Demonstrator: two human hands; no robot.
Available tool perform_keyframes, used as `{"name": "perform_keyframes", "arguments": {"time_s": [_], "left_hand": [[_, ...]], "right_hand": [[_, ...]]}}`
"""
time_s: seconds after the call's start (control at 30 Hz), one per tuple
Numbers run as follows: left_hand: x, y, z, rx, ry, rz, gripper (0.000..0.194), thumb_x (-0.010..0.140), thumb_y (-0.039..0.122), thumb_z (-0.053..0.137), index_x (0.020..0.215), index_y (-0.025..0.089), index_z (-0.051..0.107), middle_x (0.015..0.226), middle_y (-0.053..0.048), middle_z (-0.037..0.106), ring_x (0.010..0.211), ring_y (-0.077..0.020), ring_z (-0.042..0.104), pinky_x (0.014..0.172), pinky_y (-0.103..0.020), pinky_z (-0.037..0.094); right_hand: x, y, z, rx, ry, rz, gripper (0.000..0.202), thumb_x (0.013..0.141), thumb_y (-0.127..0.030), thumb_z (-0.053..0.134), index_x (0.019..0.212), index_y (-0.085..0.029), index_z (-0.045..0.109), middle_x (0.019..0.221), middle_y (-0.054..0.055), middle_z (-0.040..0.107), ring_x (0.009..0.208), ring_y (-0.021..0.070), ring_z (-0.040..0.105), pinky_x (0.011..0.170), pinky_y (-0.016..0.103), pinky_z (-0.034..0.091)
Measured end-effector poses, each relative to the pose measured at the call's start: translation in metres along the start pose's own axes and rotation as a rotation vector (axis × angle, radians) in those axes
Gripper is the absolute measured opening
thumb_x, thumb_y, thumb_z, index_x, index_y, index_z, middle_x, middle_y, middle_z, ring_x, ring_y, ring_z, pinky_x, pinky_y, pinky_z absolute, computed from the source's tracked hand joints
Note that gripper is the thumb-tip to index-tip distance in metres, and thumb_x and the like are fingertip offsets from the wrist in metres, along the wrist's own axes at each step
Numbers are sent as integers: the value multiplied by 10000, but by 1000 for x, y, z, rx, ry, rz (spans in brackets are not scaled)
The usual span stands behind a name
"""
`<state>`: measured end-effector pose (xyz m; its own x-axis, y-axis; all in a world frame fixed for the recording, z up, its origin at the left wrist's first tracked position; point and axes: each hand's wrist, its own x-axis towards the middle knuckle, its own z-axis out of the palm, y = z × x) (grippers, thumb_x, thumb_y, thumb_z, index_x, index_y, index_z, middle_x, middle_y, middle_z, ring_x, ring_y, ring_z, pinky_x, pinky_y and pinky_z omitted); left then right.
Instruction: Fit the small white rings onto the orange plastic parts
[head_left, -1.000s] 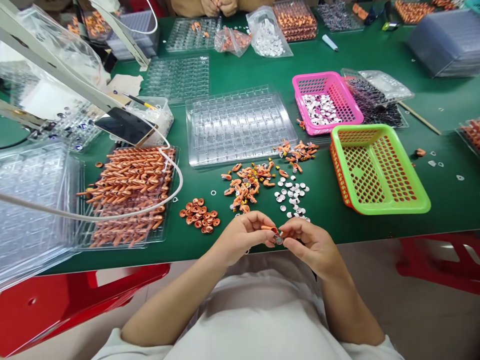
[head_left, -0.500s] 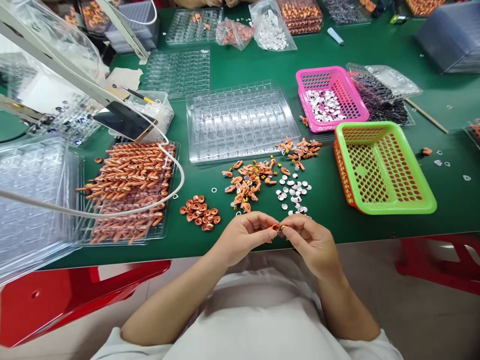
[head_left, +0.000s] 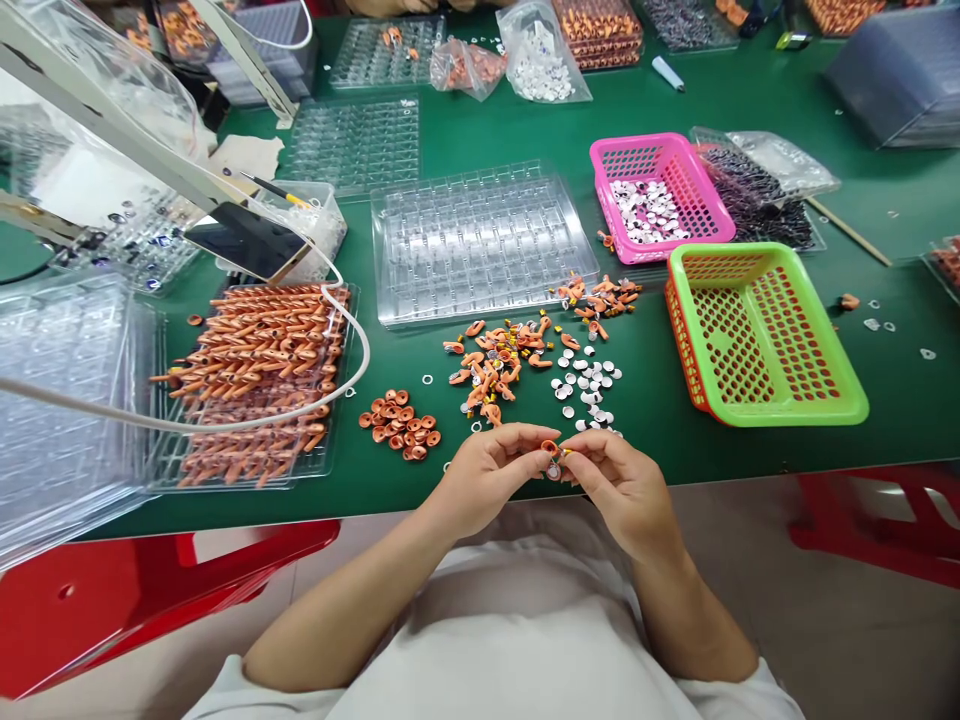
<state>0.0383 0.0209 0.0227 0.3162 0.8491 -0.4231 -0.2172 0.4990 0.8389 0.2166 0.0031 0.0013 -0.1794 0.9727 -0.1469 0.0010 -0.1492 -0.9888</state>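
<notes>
At the table's front edge my left hand [head_left: 487,475] pinches a small copper-coloured cup [head_left: 550,447] between thumb and fingertips. Opposite it, my right hand [head_left: 619,485] is closed on a tiny part with a yellow bit [head_left: 566,453], nearly touching the cup. A small round whitish piece [head_left: 553,470] shows just below the cup; which hand bears it I cannot tell. Beyond my hands lies a pile of orange parts with yellow bits [head_left: 495,370]. White round caps [head_left: 589,385] are scattered to its right, and a heap of copper cups [head_left: 400,425] lies to its left.
A green basket [head_left: 787,400] stands at right, with a pink basket [head_left: 720,225] of white pieces behind it. Clear plastic trays [head_left: 480,240] lie mid-table. Stacked trays of copper parts [head_left: 262,350] sit at left, crossed by a white cable [head_left: 364,350]. Red stools [head_left: 60,620] flank me.
Between my fingertips the copper cup has turned, showing more of its opening. The round whitish piece below it now shows more clearly. Both hands stay in nearly the same place.
</notes>
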Motion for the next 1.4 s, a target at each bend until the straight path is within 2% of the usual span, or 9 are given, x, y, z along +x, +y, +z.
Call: {"name": "perform_keyframes", "arguments": {"time_s": [0.37, 0.67, 0.83, 1.0, 1.13, 1.2, 1.3, 1.4], "left_hand": [[-2, -2, -1, 24, -8, 0, 189, 799, 276, 750, 928, 146, 702, 879, -50, 732, 818, -169, 693, 766, -277, 554], [-2, -2, -3, 140, -24, 6, 241, 830, 308, 714, 1014, 154, 727, 931, -76, 750, 854, -191, 689, 790, -296, 536], [-1, -2, -5, 175, 34, 13, 221, 816, 324, 727, 951, 150, 712, 871, -67, 735, 820, -189, 677, 726, -278, 520], [2, -2, -5, 28, 100, -33, 251, 760, 303, 778, 915, 133, 676, 794, -48, 707, 742, -159, 655, 671, -258, 529], [4, 0, -6, -302, 135, -84, 240, 759, 247, 780, 910, 140, 628, 842, -42, 703, 712, -122, 648, 674, -233, 538], [4, 2, -5, -474, 142, -116, 237, 763, 217, 774, 929, 148, 619, 896, -33, 688, 727, -98, 643, 701, -210, 541], [4, 3, -2, -620, 126, -142, 250, 777, 216, 765, 967, 181, 606, 887, -13, 657, 761, -92, 640, 712, -191, 534], [2, 0, 2, -656, 66, -130, 249, 779, 237, 768, 966, 209, 605, 793, 17, 611, 710, -84, 608, 663, -184, 507]], "right_hand": [[0, 0, 1, -65, 23, -9, 155, 916, -352, 622, 966, -224, 694, 877, 30, 712, 736, 159, 699, 685, 264, 593], [0, 2, -1, -62, 4, -5, 142, 928, -327, 603, 1001, -233, 681, 902, 31, 695, 746, 156, 681, 699, 278, 578], [0, 7, -2, -160, 97, -72, 240, 944, -291, 577, 1182, -278, 606, 1063, 49, 667, 956, 190, 658, 835, 325, 544], [-3, 6, -2, -239, 102, -120, 224, 942, -267, 570, 1163, -284, 599, 1071, 44, 645, 942, 187, 646, 829, 320, 524], [-8, 2, 0, -274, 123, -137, 90, 935, -256, 573, 1013, -261, 618, 909, 16, 629, 785, 157, 618, 731, 287, 511], [-10, 2, 2, -282, 81, -133, 61, 932, -261, 573, 947, -247, 630, 847, 12, 625, 719, 149, 594, 677, 277, 500], [-11, 4, 5, -258, -1, -118, 99, 931, -284, 569, 927, -232, 653, 819, 22, 632, 694, 154, 588, 640, 273, 504], [-9, 6, 7, -206, 22, -74, 120, 928, -314, 580, 968, -233, 659, 828, 24, 648, 699, 158, 612, 634, 267, 521]]}}
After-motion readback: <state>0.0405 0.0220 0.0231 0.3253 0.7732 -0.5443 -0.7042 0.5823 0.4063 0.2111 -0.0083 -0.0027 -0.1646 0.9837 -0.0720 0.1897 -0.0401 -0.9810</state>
